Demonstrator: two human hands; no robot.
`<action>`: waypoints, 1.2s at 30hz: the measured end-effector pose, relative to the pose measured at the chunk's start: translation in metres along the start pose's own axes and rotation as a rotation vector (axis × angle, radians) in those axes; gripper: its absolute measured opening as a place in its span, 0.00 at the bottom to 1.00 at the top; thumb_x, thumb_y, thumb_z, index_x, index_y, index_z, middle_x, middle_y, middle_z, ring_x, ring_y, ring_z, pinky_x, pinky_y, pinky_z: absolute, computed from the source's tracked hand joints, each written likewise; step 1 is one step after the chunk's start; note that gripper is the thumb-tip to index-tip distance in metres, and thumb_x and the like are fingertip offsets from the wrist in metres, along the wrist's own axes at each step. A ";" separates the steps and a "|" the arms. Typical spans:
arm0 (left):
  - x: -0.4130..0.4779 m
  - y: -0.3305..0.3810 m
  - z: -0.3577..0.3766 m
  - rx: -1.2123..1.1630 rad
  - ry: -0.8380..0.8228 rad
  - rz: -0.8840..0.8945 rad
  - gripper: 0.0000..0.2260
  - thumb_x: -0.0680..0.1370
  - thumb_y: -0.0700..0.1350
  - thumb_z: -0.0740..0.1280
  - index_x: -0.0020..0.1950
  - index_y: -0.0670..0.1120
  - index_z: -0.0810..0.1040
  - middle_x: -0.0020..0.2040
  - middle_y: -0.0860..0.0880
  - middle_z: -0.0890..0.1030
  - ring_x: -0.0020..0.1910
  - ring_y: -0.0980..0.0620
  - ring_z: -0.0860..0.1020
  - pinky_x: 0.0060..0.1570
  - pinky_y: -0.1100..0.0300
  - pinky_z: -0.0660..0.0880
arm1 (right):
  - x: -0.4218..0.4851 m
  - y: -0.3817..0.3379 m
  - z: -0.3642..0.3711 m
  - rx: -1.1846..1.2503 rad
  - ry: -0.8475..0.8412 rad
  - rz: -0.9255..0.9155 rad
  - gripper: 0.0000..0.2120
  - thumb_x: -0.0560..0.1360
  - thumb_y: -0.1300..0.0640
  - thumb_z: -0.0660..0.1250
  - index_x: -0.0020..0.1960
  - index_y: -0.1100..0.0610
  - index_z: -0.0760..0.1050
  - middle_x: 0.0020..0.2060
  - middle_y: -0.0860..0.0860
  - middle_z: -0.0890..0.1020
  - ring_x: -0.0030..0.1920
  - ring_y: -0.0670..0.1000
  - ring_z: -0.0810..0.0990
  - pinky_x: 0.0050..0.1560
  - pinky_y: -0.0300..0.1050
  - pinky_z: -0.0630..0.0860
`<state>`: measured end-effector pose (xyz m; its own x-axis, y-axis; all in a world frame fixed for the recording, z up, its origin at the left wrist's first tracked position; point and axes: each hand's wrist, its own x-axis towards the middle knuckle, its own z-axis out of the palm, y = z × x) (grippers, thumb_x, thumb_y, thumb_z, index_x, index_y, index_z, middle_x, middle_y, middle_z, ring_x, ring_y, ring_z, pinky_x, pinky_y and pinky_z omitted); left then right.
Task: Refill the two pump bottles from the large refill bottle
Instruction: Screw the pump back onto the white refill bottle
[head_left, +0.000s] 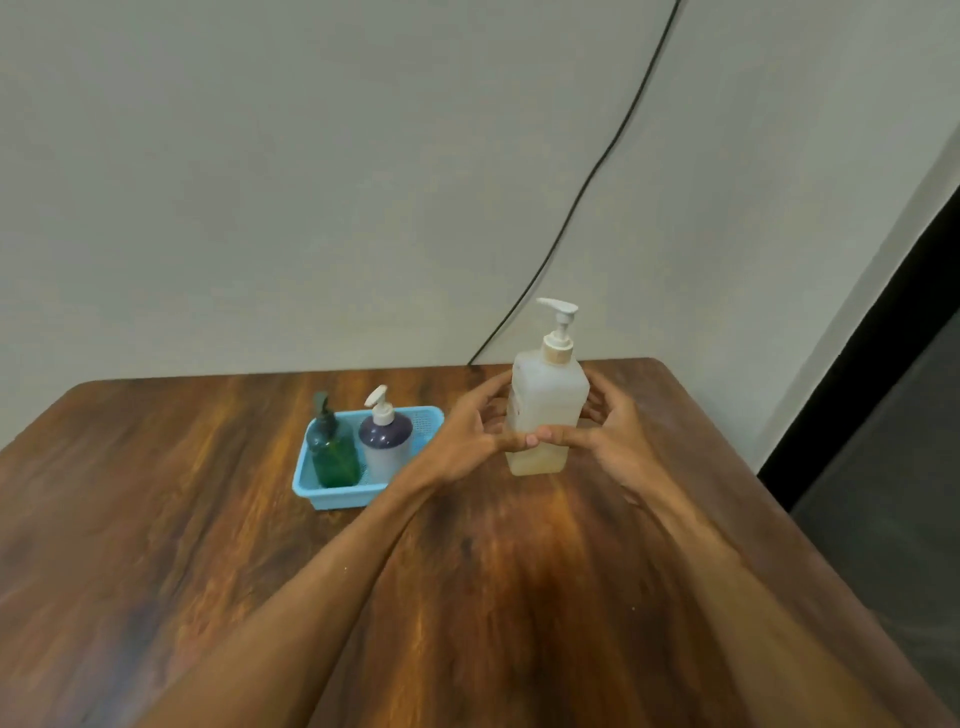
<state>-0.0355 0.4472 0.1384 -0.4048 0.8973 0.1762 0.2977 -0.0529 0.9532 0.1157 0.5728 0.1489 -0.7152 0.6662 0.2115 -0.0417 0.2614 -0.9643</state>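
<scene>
- Refill bottle (548, 395): tall, square and cloudy white, with a white pump on a beige collar. It stands upright toward the far right of the wooden table (182, 519), between my two hands. I cannot tell whether its base rests on the wood or hangs just above it.
- Its lowest part looks faintly yellow. The rest of the body is pale and frosted.
- My left hand (470, 436) grips the bottle from the left. The thumb lies across the front face and the other fingers curl round toward the back.
- My right hand (615, 441) grips it from the right in the same way, thumb across the front and fingers wrapped behind.
- My two thumb tips meet on the front face, about halfway up the body.
- Both forearms reach in from the near edge of the table and draw together at the bottle.
- A light blue basket (332, 496) sits on the table just left of my left hand, which covers its right end.
- Inside the basket, on the left, a green pump bottle (335, 457) with a dark pump stands upright.
- Beside it, on the right, a white pump bottle (387, 449) with a dark purple shoulder and a white pump stands upright too. The two look close together, perhaps touching.
- Both small bottles have their pumps on.
- A black cable (597, 171) runs down the pale wall (260, 182) to the far edge of the table, behind the large bottle.
</scene>
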 end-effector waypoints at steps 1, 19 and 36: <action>0.016 0.004 0.005 -0.007 -0.019 -0.010 0.33 0.71 0.35 0.76 0.73 0.48 0.67 0.64 0.54 0.78 0.61 0.57 0.79 0.60 0.59 0.78 | 0.010 -0.001 -0.011 0.002 0.010 0.024 0.39 0.60 0.61 0.84 0.68 0.53 0.74 0.59 0.47 0.82 0.60 0.47 0.81 0.56 0.46 0.81; 0.233 -0.093 0.126 0.053 -0.122 -0.198 0.38 0.69 0.35 0.77 0.76 0.46 0.65 0.71 0.49 0.74 0.67 0.50 0.74 0.63 0.52 0.76 | 0.148 0.127 -0.147 -0.112 0.076 0.297 0.40 0.65 0.69 0.78 0.72 0.48 0.69 0.61 0.47 0.79 0.61 0.49 0.80 0.53 0.49 0.83; 0.260 -0.127 0.138 0.129 -0.048 -0.202 0.39 0.69 0.38 0.78 0.76 0.49 0.64 0.71 0.51 0.74 0.68 0.51 0.73 0.64 0.55 0.74 | 0.177 0.172 -0.150 -0.170 0.103 0.303 0.42 0.66 0.70 0.78 0.72 0.45 0.67 0.62 0.44 0.77 0.62 0.47 0.76 0.56 0.50 0.82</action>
<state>-0.0588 0.7476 0.0287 -0.4269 0.9038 -0.0296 0.3244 0.1836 0.9279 0.0866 0.8409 0.0445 -0.6026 0.7960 -0.0565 0.2840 0.1477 -0.9474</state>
